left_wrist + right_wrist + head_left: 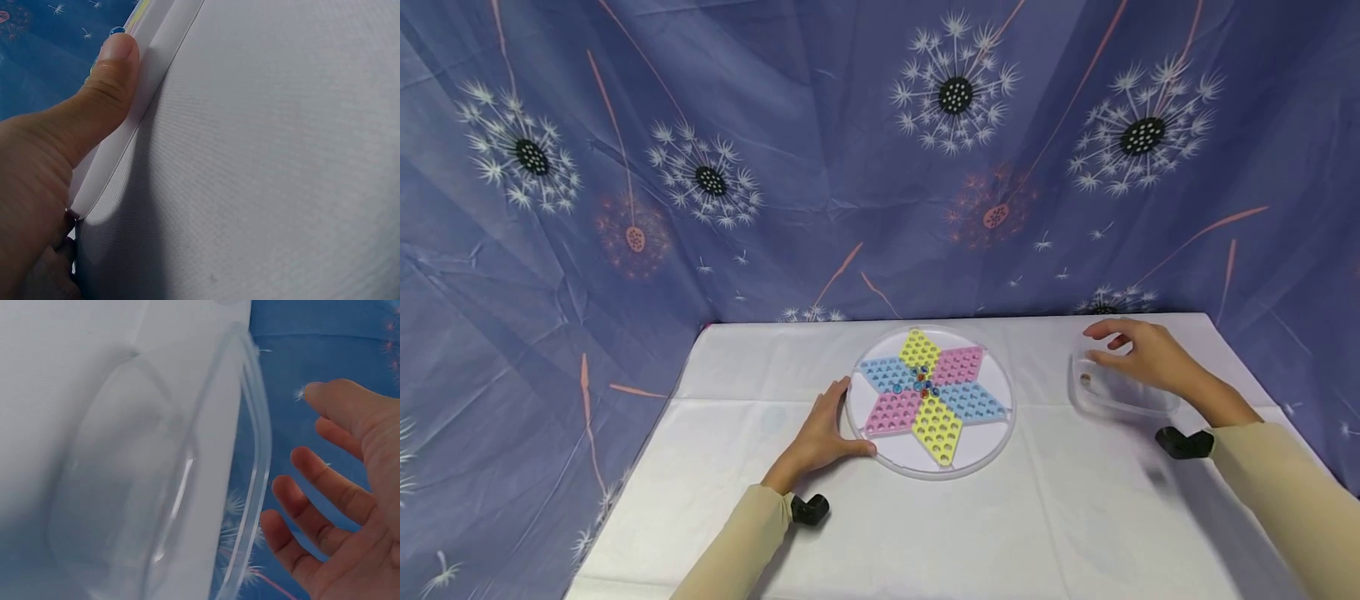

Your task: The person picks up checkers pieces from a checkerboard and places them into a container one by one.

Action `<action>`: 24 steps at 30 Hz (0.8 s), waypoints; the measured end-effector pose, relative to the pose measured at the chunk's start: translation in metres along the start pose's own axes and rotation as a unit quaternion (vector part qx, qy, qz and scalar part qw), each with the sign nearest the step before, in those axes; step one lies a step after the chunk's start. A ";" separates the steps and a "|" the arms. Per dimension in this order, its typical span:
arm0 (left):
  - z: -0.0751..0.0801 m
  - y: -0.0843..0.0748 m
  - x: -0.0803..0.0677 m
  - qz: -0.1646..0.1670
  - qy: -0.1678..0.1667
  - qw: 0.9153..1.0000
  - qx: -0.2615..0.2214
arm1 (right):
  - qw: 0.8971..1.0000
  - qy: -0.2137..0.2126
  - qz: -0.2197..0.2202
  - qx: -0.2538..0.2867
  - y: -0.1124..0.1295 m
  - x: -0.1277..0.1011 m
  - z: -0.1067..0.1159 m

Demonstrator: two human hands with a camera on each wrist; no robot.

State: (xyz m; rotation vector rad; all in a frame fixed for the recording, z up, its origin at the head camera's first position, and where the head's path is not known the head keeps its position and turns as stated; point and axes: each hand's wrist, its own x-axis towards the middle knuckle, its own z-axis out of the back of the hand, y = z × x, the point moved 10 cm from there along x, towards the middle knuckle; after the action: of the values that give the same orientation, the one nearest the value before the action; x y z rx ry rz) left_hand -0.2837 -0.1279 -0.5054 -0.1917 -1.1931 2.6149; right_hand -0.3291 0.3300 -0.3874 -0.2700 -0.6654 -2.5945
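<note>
A round clear board (992,433) with a star of yellow, pink and blue pegged fields lies mid-table, a few marbles (922,382) clustered at its centre. My left hand (823,433) rests against its left rim (140,100), thumb (103,87) pressed on the edge. My right hand (1138,350) hovers with spread, relaxed fingers (325,481) over a clear plastic container (1093,396) at the right. A small marble (1085,380) sits inside that container (156,487). The hand holds nothing.
A white cloth (1000,533) covers the table. A blue dandelion-print backdrop (775,167) hangs behind and along both sides. The table's left edge (647,450) drops off beside the left forearm.
</note>
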 end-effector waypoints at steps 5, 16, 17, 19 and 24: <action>0.000 0.001 0.001 -0.003 0.000 1.000 0.003 | 1.000 -0.002 0.006 0.002 0.012 0.007 0.008; 0.001 0.000 0.001 -0.002 -0.001 1.000 -0.003 | 1.000 -0.011 -0.017 0.012 0.029 0.026 0.019; 0.001 0.000 0.001 -0.002 0.000 1.000 -0.002 | 1.000 -0.010 -0.018 0.013 0.031 0.027 0.019; 0.000 0.000 0.001 -0.001 0.001 1.000 0.001 | 1.000 -0.009 -0.020 0.016 0.035 0.030 0.019; 0.000 0.001 0.001 -0.004 0.002 1.000 0.006 | 1.000 -0.012 -0.019 0.019 0.043 0.036 0.017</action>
State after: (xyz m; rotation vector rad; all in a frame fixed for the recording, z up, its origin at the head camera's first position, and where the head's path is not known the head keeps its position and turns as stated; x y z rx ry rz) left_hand -0.2851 -0.1278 -0.5062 -0.1885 -1.1743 2.6139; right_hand -0.3393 0.2911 -0.3440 -0.2792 -0.7350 -2.6153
